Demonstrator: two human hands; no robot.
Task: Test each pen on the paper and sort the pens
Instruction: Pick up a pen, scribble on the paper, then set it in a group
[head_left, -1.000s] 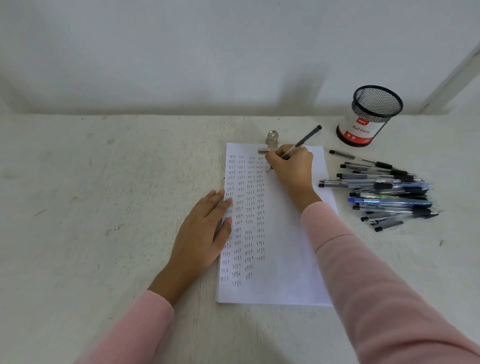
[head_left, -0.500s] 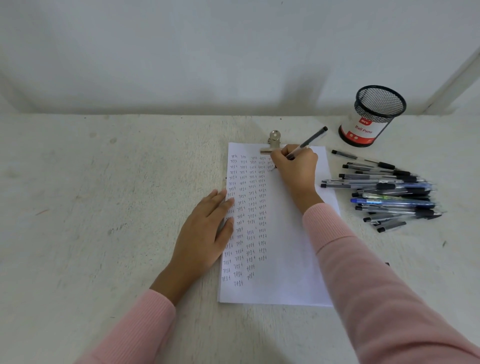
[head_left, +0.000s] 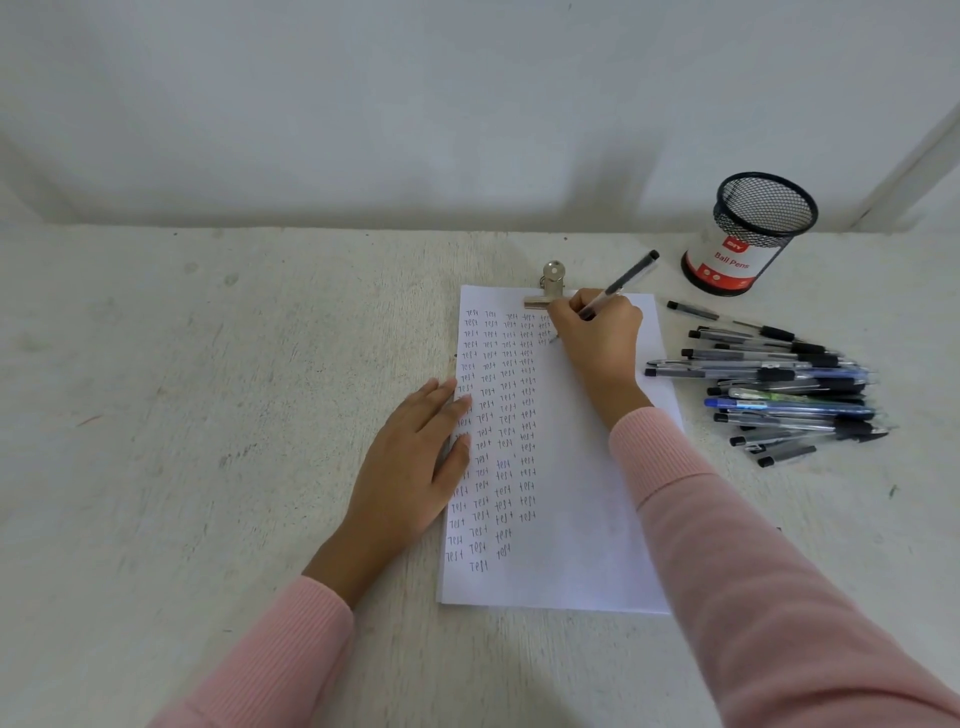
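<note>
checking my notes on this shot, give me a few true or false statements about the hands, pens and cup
The right hand grips a pen. True.
The left hand lies flat on the paper's left edge. True.
Pens stick out of the cup. False: none do; the pile lies right of the paper.
The paper is blank. False: columns of "test" cover its left part.
A clip sits at the paper's top edge. True.
</note>
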